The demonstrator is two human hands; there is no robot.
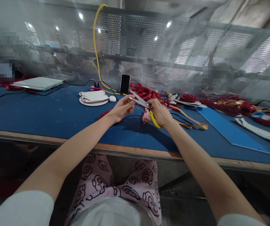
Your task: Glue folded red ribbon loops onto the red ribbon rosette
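Note:
Above the blue tabletop (78, 116), my right hand (159, 113) grips scissors (140, 101) by their yellow handle. The two metal blades are spread apart and point left. My left hand (123, 110) is closed in a pinch close to the blade tips; what lies between its fingers is too small to make out. Beneath the right hand is a small pink patterned item (145, 116), its kind unclear. A dark red bundle (105, 114) lies partly hidden behind my left forearm.
Red ribbons (146, 92) and a gold ribbon (191, 121) lie behind and right of my hands. A phone (125, 83) stands at the back, near white card pieces (94, 98) and a yellow cable (96, 47). A blue board (231, 128) lies right. Perforated metal panels (135, 47) rise behind.

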